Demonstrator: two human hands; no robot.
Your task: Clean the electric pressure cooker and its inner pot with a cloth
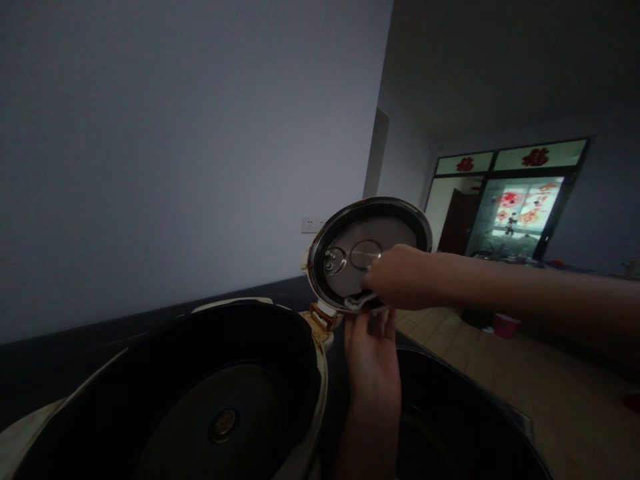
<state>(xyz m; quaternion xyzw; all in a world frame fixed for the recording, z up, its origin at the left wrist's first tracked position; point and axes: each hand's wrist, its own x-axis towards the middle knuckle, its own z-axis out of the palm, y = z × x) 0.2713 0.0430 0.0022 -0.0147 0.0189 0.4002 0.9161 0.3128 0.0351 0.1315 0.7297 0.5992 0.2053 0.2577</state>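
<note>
An electric pressure cooker (pixel 323 373) stands at the lower left, its dark inside showing a round sensor (pixel 225 424) at the bottom. Its hinged lid (pixel 395 230) is raised, with the metal inner face towards me. From below, my left hand (pixel 373 347) grips the lid's lower edge; some of its fingers are hidden behind it. My right hand (pixel 400 277) reaches across from the right with its fingers closed against the lid's inner face. Below these fingers, a pale, cloth-like piece (pixel 356 303) shows at the lid's lower rim. Dim light blurs the details.
A dark round pot (pixel 440 420) sits at the lower right, beside the cooker. Behind the dark counter (pixel 270 290) rises a pale wall with a socket (pixel 311 225). On the floor to the right is a pink bucket (pixel 506 325). Glazed doors (pixel 520 207) stand farther back.
</note>
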